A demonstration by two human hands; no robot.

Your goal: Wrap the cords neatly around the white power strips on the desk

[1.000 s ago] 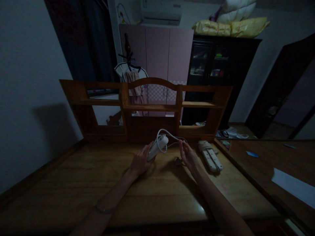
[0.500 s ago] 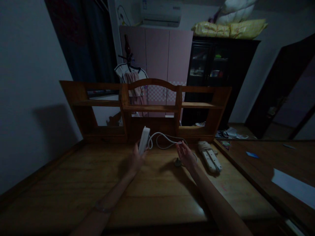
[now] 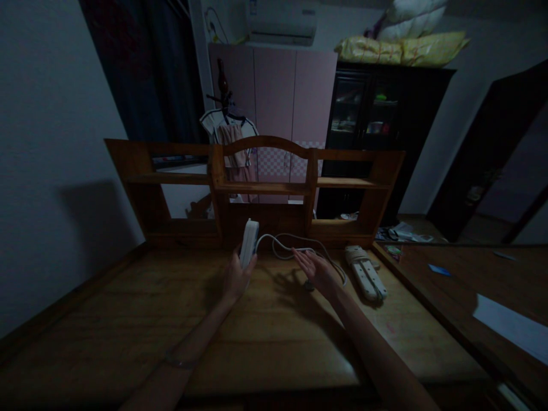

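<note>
My left hand (image 3: 237,277) is closed around a white power strip (image 3: 249,242), holding it upright on edge above the wooden desk. From the strip a white cable (image 3: 269,236) runs right, loops behind my right hand and comes down on its far side. My right hand (image 3: 315,271) has its fingers stretched out toward the left, the fingertips at the cable; whether they touch it I cannot tell. Partly hidden below that hand is a dark plug (image 3: 309,285). A second power strip (image 3: 367,275), its cord wound around one end, lies on the desk to the right.
A wooden shelf unit (image 3: 265,188) stands along the back of the desk (image 3: 257,348). On the right is a lower brown surface (image 3: 454,285) with a white paper sheet (image 3: 509,325) and a blue card (image 3: 439,269). A wall (image 3: 51,171) borders the left side.
My right hand has opened its fingers from the cable and moved slightly left. The held power strip has shifted a little left and turned slightly; the cable loop beside it has straightened.
</note>
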